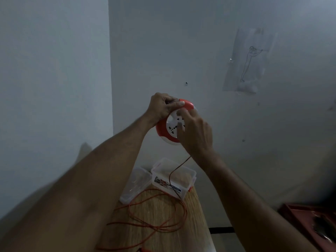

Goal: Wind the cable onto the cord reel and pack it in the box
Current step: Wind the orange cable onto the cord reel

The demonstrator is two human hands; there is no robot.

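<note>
A round red-and-white cord reel (171,126) with socket holes on its white face is held up in front of the wall. My left hand (161,106) grips its upper left rim. My right hand (195,131) rests on the white face, fingers on the centre, and hides the reel's right side. An orange cable (158,213) hangs from the reel's underside and lies in loose loops on the wooden table (192,211). A clear plastic box (173,177) with a printed label stands open at the table's far end, its lid (135,184) lying beside it on the left.
A white wall corner is close behind the reel, with a sketch on paper (249,60) taped at the right. A dark red tray (309,220) with objects sits low at the right. The table is narrow, its right edge near a dark floor strip.
</note>
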